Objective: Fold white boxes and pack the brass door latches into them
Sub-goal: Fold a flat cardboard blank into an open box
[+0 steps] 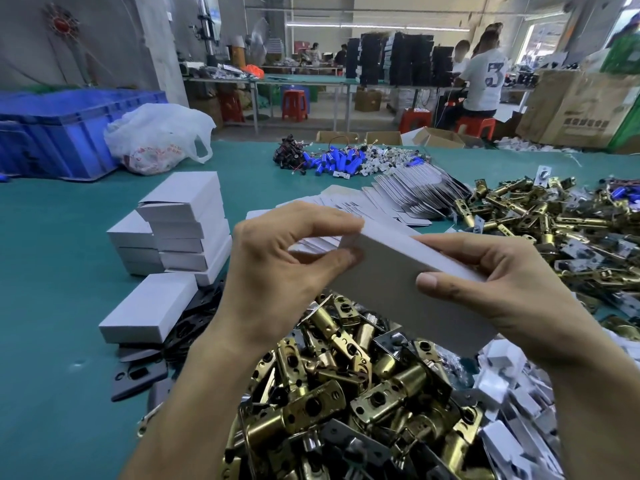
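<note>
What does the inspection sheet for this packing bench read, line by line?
Surface: green table, crowded.
Job's things: box held over latches pile; folded boxes stacked left; flat blanks behind.
Clutter: bag, crate, black plates, blue cells.
Hands: left hand pinches the box's end; right hand grips its other end.
Cables: thin wires among the cells.
Surroundings: workers, red stools, cartons.
</note>
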`<move>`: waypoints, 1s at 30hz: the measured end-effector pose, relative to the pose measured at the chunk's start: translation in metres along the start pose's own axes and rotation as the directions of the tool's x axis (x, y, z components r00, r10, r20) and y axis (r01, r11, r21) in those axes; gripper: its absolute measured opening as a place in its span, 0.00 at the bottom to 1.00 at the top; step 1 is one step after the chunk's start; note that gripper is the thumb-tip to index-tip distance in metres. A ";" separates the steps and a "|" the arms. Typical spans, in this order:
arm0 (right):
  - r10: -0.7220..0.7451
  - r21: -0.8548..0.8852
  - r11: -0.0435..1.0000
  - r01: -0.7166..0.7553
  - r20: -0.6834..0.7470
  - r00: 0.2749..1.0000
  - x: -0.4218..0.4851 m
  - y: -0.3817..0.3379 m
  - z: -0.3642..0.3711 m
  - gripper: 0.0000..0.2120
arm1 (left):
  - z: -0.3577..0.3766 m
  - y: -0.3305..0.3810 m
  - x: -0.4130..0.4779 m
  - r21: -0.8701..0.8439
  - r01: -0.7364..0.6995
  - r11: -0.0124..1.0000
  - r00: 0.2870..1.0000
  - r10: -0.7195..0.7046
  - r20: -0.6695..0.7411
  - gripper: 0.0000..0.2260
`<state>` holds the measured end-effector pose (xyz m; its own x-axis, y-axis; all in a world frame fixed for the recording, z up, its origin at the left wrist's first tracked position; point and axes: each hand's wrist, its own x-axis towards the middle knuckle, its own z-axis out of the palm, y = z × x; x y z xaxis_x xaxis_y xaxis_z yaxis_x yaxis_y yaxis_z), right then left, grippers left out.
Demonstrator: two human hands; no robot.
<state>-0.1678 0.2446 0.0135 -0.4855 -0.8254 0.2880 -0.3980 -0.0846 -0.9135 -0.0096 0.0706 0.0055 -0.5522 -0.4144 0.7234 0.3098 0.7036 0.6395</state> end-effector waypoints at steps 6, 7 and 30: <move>0.002 0.015 1.000 -0.001 -0.027 1.000 -0.001 -0.001 0.000 0.20 | 0.010 -0.001 -0.003 -0.007 -0.038 0.999 0.998 0.037 -0.048 0.16; 0.004 0.017 1.000 -0.003 -0.031 0.999 0.000 -0.001 0.001 0.20 | 0.011 -0.001 -0.004 -0.006 -0.026 1.000 0.998 0.026 -0.056 0.16; -0.222 -0.276 0.947 0.163 -0.195 0.955 0.008 -0.003 0.034 0.28 | 0.020 -0.004 0.005 -0.555 0.453 0.698 0.838 -0.545 -0.001 0.15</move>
<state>-0.1437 0.2188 0.0090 -0.5275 -0.6611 0.5336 -0.6711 -0.0608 -0.7388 -0.0291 0.0766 0.0015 -0.6313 -0.7313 0.2582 0.3956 -0.0174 0.9182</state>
